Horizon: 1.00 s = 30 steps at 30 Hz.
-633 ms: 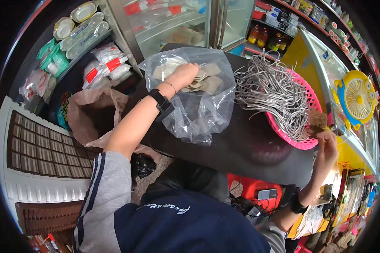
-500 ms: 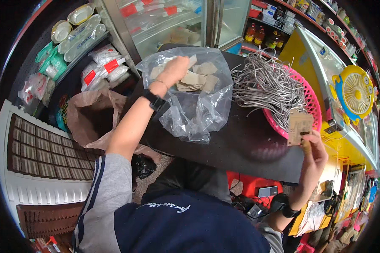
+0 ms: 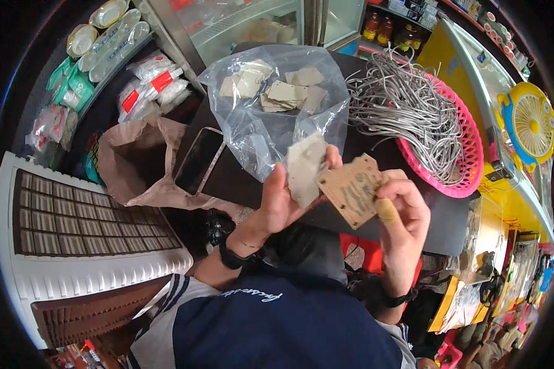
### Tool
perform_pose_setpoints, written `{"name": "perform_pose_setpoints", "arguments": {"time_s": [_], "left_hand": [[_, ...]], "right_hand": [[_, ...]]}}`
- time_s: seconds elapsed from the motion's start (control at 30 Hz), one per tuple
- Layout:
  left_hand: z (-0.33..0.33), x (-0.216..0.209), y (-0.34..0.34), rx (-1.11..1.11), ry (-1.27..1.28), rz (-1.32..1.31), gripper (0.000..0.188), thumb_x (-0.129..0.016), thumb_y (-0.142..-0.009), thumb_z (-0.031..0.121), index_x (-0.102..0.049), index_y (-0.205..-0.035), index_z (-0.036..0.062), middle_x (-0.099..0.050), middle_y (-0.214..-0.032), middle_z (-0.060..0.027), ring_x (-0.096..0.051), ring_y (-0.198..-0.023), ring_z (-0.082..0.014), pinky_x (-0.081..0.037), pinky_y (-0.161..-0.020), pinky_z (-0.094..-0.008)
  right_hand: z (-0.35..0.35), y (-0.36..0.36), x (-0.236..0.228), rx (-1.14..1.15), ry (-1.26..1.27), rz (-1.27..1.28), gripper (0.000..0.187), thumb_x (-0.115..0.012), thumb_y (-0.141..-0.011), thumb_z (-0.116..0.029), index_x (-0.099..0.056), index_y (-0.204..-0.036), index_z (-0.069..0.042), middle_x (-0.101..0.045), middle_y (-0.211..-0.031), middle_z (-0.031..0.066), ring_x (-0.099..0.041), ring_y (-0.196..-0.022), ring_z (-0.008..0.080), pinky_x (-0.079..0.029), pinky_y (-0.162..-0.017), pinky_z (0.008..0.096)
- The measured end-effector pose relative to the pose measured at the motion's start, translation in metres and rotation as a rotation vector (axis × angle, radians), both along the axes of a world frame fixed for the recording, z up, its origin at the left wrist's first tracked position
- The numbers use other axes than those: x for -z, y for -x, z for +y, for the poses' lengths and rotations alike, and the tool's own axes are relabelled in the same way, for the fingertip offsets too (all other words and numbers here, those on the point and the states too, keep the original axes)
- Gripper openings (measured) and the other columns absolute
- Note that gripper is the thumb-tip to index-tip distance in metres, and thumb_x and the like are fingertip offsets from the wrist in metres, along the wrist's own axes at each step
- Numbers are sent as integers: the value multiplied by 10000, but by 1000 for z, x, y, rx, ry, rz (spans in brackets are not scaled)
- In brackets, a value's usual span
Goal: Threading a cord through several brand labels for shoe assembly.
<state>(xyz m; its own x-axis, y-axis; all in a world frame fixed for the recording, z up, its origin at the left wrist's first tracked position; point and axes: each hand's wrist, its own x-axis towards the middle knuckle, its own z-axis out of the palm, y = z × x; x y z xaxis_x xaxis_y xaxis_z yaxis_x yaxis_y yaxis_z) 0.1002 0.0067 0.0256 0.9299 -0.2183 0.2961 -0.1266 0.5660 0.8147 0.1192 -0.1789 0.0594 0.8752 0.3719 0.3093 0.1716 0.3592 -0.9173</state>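
Note:
My left hand (image 3: 281, 200) holds a pale grey cardboard tag (image 3: 304, 167) upright in front of my chest. Close beside it, my right hand (image 3: 405, 212) grips a brown cardboard tag (image 3: 351, 189) with printed marks, and the two tags nearly touch. Behind them on the dark table (image 3: 240, 181) lies a clear plastic bag (image 3: 271, 104) with several more tags inside. A pink basket (image 3: 468, 157) at the right holds a heap of silvery string loops (image 3: 406, 104).
A phone (image 3: 197, 161) lies on the table's left part beside a brown paper bag (image 3: 135, 163). A white keyboard-like tray (image 3: 74, 227) is at the left. Packaged goods (image 3: 104, 55) hang far left; a yellow fan (image 3: 529, 126) stands at the right.
My left hand has come out of the plastic bag with a grey tag. My right hand has moved left from the basket with the brown tag, and the two have met in front of me.

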Motion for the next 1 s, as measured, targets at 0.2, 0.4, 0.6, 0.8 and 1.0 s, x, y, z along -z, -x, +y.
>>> {"name": "perform_pose_setpoints", "arguments": {"time_s": [0.2,0.4,0.6,0.8,1.0], "left_hand": [[-12,-3,11,-80,72,274,920,-189,-829,759,-277,-1394,38,-396,-1386,-156,-424,-1261,-272,-357,-1030,-418],[-4,0,0,-188,-56,72,839,-136,-863,721,-443,-1209,21,-494,-1135,-87,-491,-1043,-157,-392,-907,-311],[-2,1,-1,-286,-164,-8,847,-118,-870,724,-528,-1052,6,-532,-924,-44,-497,-835,-108,-404,-754,-239],[-4,-15,8,-342,-253,-44,493,-226,-988,439,-427,-1116,8,-602,-922,-113,-560,-836,-129,-434,-778,-254],[-8,-10,5,-441,-297,-168,148,-403,-968,94,-323,-1060,9,-591,-1035,-179,-583,-878,-155,-439,-848,-295]], "right_hand": [[24,9,7,41,-15,64,207,-536,-850,98,-550,-1045,30,-513,-1073,63,-541,-972,131,-439,-836,250],[9,8,12,55,-1,205,317,-569,-884,-46,-506,-1183,41,-586,-1098,68,-554,-1004,122,-445,-843,263],[-1,5,17,200,12,127,262,-623,-832,24,-574,-1088,45,-623,-1036,82,-605,-894,153,-500,-751,273],[4,9,8,257,25,226,227,-649,-781,37,-558,-984,81,-574,-1120,163,-629,-873,205,-530,-758,315],[16,7,8,141,51,36,116,-641,-756,74,-546,-798,22,-589,-1063,134,-599,-893,167,-489,-794,282]]}}
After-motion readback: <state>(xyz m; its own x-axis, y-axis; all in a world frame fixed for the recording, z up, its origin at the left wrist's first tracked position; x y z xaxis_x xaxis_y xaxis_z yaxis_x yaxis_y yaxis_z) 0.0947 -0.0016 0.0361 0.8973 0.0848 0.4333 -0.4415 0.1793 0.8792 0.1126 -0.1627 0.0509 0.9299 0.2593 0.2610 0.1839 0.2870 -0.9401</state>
